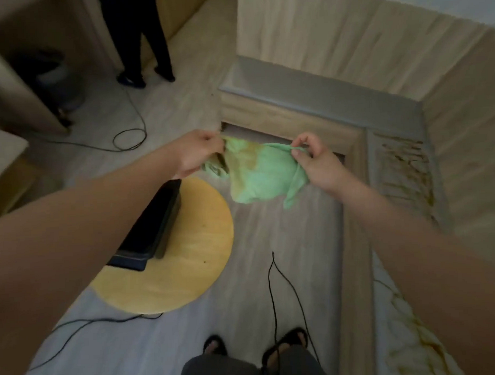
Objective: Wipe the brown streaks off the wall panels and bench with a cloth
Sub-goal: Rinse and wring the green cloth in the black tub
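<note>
1. On the right, a pale wooden desk (354, 239) runs along ribbed wall panels (348, 43), and brown streaks (405, 165) mark its top.
2. The grey plank floor (270, 228) carries a round yellow stool (193, 267) and loose cables (275, 293).
3. The green cloth (257, 173), stained brown, hangs above the floor, stretched between both hands. The left hand (197, 154) has its fingers (215, 142) clenched on one bunched corner, and the right hand (317, 161) pinches the opposite edge.

Soft green cloth (254, 176) stained brown, pale matt wood-grain bench (353, 211), possibly laminate, streaked wall panel (405, 170)
</note>
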Available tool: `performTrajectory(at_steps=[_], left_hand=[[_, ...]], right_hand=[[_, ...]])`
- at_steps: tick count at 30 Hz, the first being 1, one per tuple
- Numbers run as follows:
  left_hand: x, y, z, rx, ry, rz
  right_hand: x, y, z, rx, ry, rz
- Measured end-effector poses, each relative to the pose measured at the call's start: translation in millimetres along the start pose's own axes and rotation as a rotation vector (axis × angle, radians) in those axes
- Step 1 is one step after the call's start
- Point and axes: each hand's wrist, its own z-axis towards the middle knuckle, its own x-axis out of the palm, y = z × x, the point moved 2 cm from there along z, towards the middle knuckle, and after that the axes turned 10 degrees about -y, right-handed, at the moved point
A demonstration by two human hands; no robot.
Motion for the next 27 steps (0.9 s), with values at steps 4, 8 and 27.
performTrajectory(at_steps=[4,8,27], left_hand=[[-46,45,-16,-0.182,-0.08,-0.425],[-85,81,-18,-0.265,-0.125,-0.356],[-212,242,12,-0.489,-0.09,0.863]], right_hand=[[72,25,2,0.045,0.141,0.038],[132,36,8,0.102,0.35,0.049],[399,70,107,-0.092,0.852,-0.146]])
